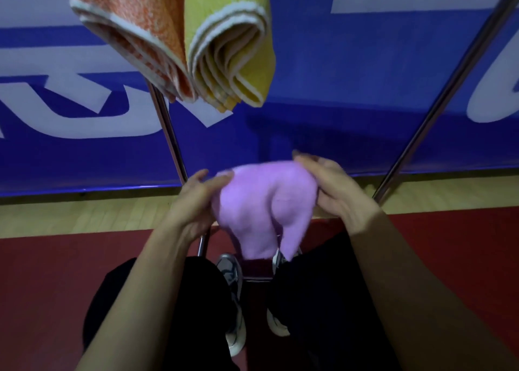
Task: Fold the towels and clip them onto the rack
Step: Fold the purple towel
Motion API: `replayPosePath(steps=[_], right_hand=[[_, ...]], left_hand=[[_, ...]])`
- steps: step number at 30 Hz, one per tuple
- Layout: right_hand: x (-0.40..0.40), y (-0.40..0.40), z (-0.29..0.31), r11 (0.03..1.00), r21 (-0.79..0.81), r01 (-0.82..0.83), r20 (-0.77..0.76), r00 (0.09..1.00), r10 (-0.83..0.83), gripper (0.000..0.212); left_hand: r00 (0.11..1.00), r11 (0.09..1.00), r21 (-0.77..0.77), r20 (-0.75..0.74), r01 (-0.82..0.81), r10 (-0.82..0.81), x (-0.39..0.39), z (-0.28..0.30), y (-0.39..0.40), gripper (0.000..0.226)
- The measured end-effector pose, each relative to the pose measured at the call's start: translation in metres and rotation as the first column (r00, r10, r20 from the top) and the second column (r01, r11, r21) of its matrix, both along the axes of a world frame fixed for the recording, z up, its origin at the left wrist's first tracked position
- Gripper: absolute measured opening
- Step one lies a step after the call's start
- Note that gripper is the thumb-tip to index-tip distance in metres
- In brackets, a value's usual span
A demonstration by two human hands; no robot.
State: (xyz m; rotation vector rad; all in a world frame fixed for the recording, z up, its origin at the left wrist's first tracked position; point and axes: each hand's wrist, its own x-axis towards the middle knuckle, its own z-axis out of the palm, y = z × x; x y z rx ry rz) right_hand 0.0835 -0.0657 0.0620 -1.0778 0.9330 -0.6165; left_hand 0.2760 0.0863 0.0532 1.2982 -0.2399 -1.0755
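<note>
Hands: left hand (196, 199) and right hand (334, 191) pinch purple towel (266, 202).
Floor: red mat (56, 272), wood strip (84, 216).
Wall: blue banner (337, 90).

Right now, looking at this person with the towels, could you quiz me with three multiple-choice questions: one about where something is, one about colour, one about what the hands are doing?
1. Where do the orange towel and yellow towel hang?
A. Above the hands, side by side
B. On the floor by the shoes
C. Over the person's knee

2. What colour is the towel between the hands?
A. Green
B. White
C. Purple

3. What are the hands doing?
A. Both hang free
B. Both hold the towel
C. Only one touches it

Answers:
1 A: the two folded towels hang at the top of the view, touching.
2 C: the purple towel is a light violet.
3 B: the left hand and right hand grip opposite sides of it.
</note>
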Motion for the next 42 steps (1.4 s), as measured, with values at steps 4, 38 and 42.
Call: replayPosePath(steps=[4, 38, 42], right_hand=[[-0.009, 0.005, 0.002, 0.965, 0.128, -0.230, -0.122, 0.962, 0.246, 0.072], [-0.007, 0.013, -0.007, 0.845, -0.478, -0.238, -0.378, 0.924, 0.047, 0.036], [0.015, 0.035, 0.001, 0.880, -0.391, -0.269, -0.116, 0.963, 0.243, 0.030]], left_hand=[[0.963, 0.954, 0.129, -0.011, 0.269, -0.270, -0.007, 0.012, -0.001, 0.047], [0.502, 0.874, 0.022, 0.812, 0.485, -0.299, -0.040, 0.019, 0.016, 0.084], [0.210, 0.831, 0.169, 0.923, 0.530, -0.322, -0.059, 0.017, 0.010, 0.084]])
